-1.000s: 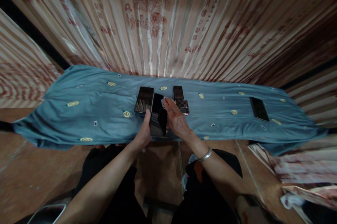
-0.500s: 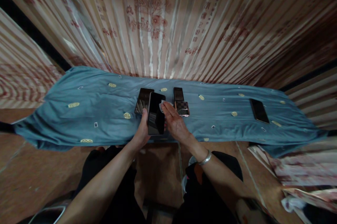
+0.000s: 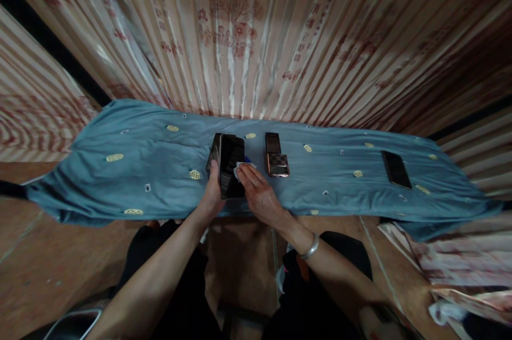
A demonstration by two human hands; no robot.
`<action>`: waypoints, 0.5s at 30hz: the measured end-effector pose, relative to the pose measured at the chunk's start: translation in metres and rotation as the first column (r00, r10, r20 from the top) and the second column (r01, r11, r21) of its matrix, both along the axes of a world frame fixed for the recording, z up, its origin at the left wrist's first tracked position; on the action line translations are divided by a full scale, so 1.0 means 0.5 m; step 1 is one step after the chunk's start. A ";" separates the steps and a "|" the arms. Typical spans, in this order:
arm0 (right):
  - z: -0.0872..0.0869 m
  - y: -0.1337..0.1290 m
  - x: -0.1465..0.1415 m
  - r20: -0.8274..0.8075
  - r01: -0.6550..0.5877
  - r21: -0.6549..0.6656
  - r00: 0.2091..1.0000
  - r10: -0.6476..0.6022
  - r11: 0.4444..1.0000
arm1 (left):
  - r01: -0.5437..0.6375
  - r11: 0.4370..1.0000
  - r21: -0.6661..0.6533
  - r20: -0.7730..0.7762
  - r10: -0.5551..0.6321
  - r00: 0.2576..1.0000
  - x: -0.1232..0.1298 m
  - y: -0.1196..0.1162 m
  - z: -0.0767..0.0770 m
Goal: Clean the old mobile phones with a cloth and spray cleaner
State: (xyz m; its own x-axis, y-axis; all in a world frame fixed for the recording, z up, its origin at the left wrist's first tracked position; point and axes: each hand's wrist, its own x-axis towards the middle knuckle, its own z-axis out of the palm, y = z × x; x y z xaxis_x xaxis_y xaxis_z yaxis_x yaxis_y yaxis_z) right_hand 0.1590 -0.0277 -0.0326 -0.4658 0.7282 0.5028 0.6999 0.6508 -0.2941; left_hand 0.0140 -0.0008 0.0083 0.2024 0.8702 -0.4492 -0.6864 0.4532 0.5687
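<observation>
My left hand grips a black-screened smartphone by its left edge, thumb lying along the side. The phone is tilted up over the bench. Against the right part of its screen, my right hand presses a small whitish cloth under its fingertips. A bit of something blue shows beside the cloth. Behind the held phone lies another dark, glossy flat device, partly covered from view. To the right of my hands, an open flip phone with a checkered lower half rests on the sheet.
A blue patterned sheet covers the long bench. Another black phone lies toward its right end. Pleated, printed curtains hang close behind the bench and at both sides. My knees are below its front edge.
The held phone has shifted slightly left and up. My right hand, with the cloth, has moved a little left and lower on the screen. The view has shifted slightly.
</observation>
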 end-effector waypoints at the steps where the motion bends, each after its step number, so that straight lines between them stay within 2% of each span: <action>1: 0.001 0.002 0.002 -0.003 0.001 -0.005 1.000 -0.001 1.000 | 0.005 1.000 -0.003 0.003 -0.005 1.000 0.002 -0.002 0.000; 6: 0.005 0.014 0.015 -0.039 0.030 0.016 0.999 -0.029 0.999 | 0.076 0.997 -0.012 -0.016 -0.076 0.997 0.015 -0.019 -0.002; 11: 0.008 0.014 0.015 -0.042 0.021 0.058 0.999 -0.019 0.998 | 0.034 0.998 -0.060 -0.039 -0.036 0.999 0.021 -0.023 0.006; 15: 0.006 0.000 0.002 -0.010 -0.018 0.039 1.000 0.018 0.999 | 0.032 0.996 -0.085 -0.041 -0.035 0.999 0.013 -0.017 0.012</action>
State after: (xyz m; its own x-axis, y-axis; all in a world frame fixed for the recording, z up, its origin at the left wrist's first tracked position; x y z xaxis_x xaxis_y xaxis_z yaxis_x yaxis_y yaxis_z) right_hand 0.1601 -0.0275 -0.0296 -0.4730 0.6995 0.5357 0.6851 0.6743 -0.2756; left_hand 0.0203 -0.0094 0.0142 0.2102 0.8221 -0.5292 -0.6462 0.5230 0.5558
